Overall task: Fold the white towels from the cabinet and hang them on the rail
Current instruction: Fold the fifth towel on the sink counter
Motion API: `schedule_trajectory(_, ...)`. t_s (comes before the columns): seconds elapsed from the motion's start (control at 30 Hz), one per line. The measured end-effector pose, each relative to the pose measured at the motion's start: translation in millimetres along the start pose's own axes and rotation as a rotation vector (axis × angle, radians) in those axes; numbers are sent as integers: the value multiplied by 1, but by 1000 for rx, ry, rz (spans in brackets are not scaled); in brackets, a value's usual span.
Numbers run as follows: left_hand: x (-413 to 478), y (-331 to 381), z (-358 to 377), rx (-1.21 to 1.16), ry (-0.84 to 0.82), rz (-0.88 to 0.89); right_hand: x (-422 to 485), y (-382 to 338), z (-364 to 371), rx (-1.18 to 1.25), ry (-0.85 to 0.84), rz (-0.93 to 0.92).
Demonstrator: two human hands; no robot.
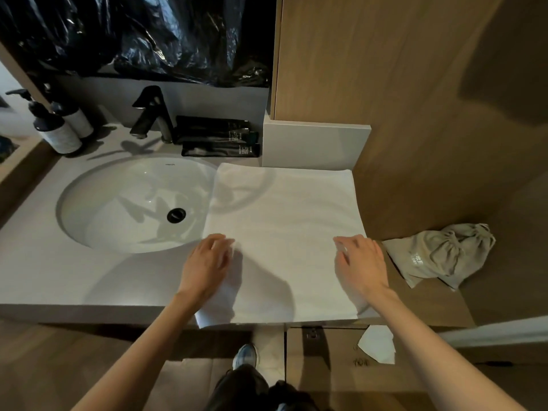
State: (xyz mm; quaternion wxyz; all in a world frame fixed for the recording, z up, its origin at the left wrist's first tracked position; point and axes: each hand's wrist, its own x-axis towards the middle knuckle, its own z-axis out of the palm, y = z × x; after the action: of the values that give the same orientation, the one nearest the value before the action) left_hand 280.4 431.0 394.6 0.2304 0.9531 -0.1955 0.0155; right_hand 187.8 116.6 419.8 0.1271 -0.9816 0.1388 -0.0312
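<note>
One white towel (281, 221) lies flat on the counter (35, 268) just right of the oval basin (98, 209). Its left edge overlaps the basin rim and its near end hangs over the counter's front.

Two grips, both on the towel's near half:
- Left grip (207, 262): at the left edge, fingers bent beside a small raised fold. It is blurred, so we cannot tell whether it pinches cloth.
- Right grip (360, 265): near the right edge, palm down, fingers fairly straight and apart, clamped on nothing.

We also list:
- One black faucet (151, 114) behind the basin.
- Two pump bottles (56, 129) at far left.
- Stacked black tubes (219, 137) beside the faucet.
- One beige drawstring bag (444, 256) on the wooden ledge, just beside the towel's right edge.
</note>
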Motion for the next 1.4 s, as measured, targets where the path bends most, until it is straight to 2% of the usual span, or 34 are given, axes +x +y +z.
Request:
schedule_trajectory(0.1,28,2,-5,-48,-2,-117,18,-15,-3,70,20,-42)
schedule_trajectory(0.17,49,0,-8,-49,-58,-159,33,-24,-1,85,-98,-75)
schedule_trajectory(0.3,81,-6,-13,-96,-136,-268,50,-35,4,66,-348,-31)
schedule_trajectory(0.43,105,-19,-11,-230,-217,-376,51,-35,9,-9,-355,-11)
schedule_trajectory(0.57,115,-22,-11,-298,-210,-360,43,-34,0,-46,-340,12)
schedule_trajectory(0.73,131,-8,2,-274,-173,-228,24,-31,-12,-103,-326,107)
schedule_trajectory(0.83,142,2,14,-320,-172,-118,19,-29,-18,-127,-388,137)
schedule_trajectory(0.93,145,15,24,-331,-164,-150,17,-32,-27,-171,-475,139)
schedule_trajectory(1.0,136,23,25,-309,-112,-192,19,-38,-32,-220,-443,144)
schedule_trajectory(1.07,117,26,25,-245,-67,-216,26,-47,-34,-229,-354,88)
schedule_trajectory(1.17,78,17,19,-153,2,-220,47,-65,-34,-84,-294,3)
schedule_trajectory(1.3,33,-2,6,-79,41,-259,87,-93,-19,58,-303,-176)
schedule_trajectory(1.4,4,-10,-3,-86,31,-314,118,-119,-1,76,-352,-271)
